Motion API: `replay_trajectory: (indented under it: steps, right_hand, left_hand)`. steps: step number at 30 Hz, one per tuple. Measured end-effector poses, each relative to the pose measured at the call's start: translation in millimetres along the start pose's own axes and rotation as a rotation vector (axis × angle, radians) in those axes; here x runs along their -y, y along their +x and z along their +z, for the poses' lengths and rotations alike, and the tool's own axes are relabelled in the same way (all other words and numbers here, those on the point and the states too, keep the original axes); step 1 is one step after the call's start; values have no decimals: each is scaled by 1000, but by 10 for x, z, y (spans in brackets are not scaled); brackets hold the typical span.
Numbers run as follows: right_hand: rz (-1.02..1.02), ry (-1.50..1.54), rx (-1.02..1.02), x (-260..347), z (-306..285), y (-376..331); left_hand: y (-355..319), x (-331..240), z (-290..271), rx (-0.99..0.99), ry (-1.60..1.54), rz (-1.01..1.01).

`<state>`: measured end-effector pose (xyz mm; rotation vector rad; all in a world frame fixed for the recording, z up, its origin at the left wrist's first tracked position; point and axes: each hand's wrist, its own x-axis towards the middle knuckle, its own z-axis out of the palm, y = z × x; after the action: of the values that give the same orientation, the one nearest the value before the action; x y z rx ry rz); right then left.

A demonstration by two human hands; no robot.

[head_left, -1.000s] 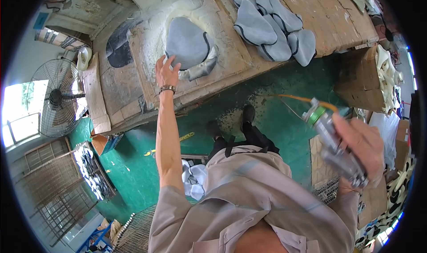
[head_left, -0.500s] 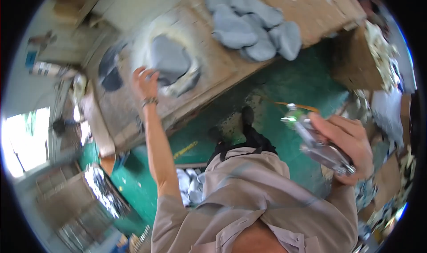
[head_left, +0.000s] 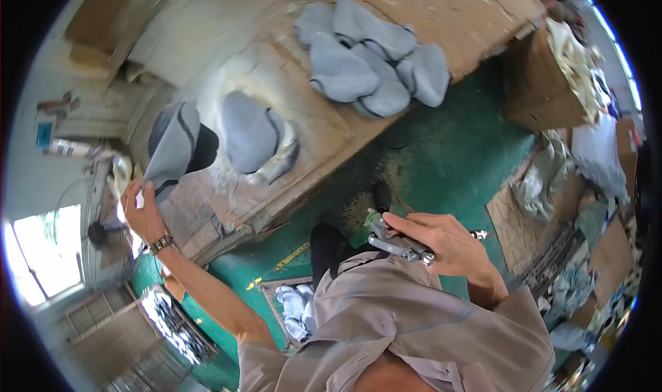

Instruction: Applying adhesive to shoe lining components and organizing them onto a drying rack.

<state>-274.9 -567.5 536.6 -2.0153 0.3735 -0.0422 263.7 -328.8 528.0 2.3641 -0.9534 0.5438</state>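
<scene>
My left hand (head_left: pixel 143 211) is at the left of the worktable, its fingers pinching the near tip of a grey fabric piece (head_left: pixel 176 138). That piece lies tilted over a dark rounded shape (head_left: pixel 204 151). Just right of it, a second curved grey piece (head_left: pixel 247 131) rests on a pale, crusted patch, with another grey edge partly hidden beneath. In front of my body, my right hand (head_left: pixel 452 244) is wrapped around a metal spray gun (head_left: pixel 400 240) with a green part at its front end. The gun is apart from the table.
Several similar grey pieces (head_left: pixel 376 61) are heaped farther along the cardboard-covered worktable (head_left: pixel 331 126). A cardboard box (head_left: pixel 534 82) with pale scraps stands at the right. More grey pieces fill a crate (head_left: pixel 296 309) on the green floor, near a yellow floor strip (head_left: pixel 286 257).
My left hand has moved left from the pale patch, and a grey piece in its fingers now covers part of the dark shape. My right hand has brought the spray gun leftward, closer to my body.
</scene>
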Motion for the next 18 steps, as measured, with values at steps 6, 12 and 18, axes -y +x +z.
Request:
replay_trajectory:
  steps: [6, 12, 18]
  right_hand:
    - [86, -238, 17, 271, 466, 511]
    - [143, -280, -7, 681, 1116, 1262]
    - [262, -246, -23, 1060, 1704, 1846]
  left_hand:
    - [-53, 955, -365, 362, 28, -250]
    - [252, 2570, -87, 382, 103, -225]
    - [763, 3029, 374, -26, 312, -123]
